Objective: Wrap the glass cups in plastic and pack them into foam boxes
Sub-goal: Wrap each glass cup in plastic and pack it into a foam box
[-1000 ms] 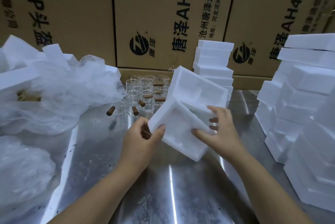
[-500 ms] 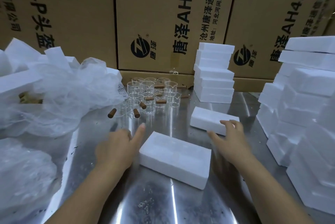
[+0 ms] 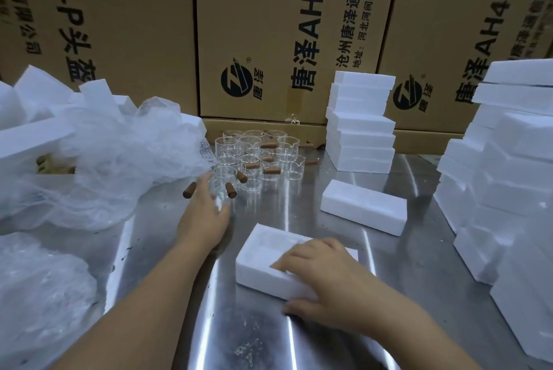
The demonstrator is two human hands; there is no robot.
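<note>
— Doing what now?
— Gripping foam box (image 3: 263, 253) with right hand (image 3: 326, 280), near front edge of tabletop (image 3: 254, 339). Stretching left hand (image 3: 206, 214), fingers apart, toward glass cups (image 3: 254, 157) by back edge.
— Next?
— Probably picking one cup gently, then wrapping.

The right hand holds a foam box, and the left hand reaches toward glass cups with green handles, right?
Not quite: the head view shows the handles are brown, not green. The right hand holds a foam box, and the left hand reaches toward the glass cups.
</note>
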